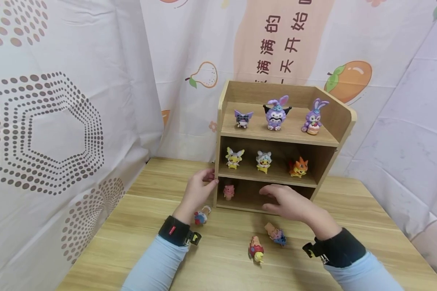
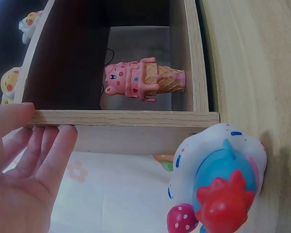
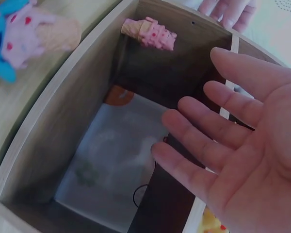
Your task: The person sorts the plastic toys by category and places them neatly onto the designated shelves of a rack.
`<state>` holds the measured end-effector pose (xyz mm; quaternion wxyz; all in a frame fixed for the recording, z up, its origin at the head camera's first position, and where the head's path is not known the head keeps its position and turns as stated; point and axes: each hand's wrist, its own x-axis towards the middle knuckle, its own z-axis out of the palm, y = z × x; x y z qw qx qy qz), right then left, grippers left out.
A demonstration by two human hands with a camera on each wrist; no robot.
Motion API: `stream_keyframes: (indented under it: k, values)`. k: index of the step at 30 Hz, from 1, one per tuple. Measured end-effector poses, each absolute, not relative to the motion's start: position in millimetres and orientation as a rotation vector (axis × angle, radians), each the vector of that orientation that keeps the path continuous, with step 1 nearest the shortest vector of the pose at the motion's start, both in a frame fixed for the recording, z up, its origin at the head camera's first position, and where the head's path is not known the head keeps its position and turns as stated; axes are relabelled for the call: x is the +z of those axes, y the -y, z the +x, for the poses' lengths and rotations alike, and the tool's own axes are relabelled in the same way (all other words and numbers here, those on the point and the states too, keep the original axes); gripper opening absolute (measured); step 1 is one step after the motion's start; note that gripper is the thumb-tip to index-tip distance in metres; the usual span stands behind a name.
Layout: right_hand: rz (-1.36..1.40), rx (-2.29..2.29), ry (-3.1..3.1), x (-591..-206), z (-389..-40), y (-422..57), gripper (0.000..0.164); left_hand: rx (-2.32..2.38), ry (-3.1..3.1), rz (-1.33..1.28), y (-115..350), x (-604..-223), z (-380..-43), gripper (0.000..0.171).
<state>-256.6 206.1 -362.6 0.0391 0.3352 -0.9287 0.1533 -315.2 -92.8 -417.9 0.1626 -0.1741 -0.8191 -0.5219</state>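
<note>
A small wooden shelf unit (image 1: pixel 278 138) stands on the table. My left hand (image 1: pixel 199 189) grips its left side panel, the thumb at the front edge and the fingers on the outer face. On the bottom level, at the left, a pink ice-cream-cone figurine (image 2: pixel 136 80) stands upright. My right hand (image 1: pixel 289 202) hovers before that level, fingers spread and nothing in them. Below the right hand lie a pink-and-blue cone figurine (image 1: pixel 275 234) and a red-and-yellow cone figurine (image 1: pixel 256 249). Beside my left wrist lies a blue-and-white cone figurine (image 1: pixel 202 216) with a red top.
Three purple figurines, the middle one (image 1: pixel 275 115) tallest, stand on the top level. The middle level carries two yellow figurines, one in a white hood (image 1: pixel 264 161), and an orange figurine (image 1: pixel 298 167). A printed curtain (image 1: pixel 189 44) hangs behind the wooden table (image 1: pixel 218 266).
</note>
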Motion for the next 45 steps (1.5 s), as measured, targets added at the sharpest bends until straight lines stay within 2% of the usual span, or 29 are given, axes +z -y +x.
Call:
stream_keyframes:
  k: [18,45]
  values:
    - [1.139,0.373,2.783,-365,-237,-231,0.028,-1.497,2.329,-0.498,93,-419,-315,0.035]
    - [1.192,0.369,2.895,-409,-219,-254,0.040,-1.481,2.341,-0.474,92,-416,-314,0.036]
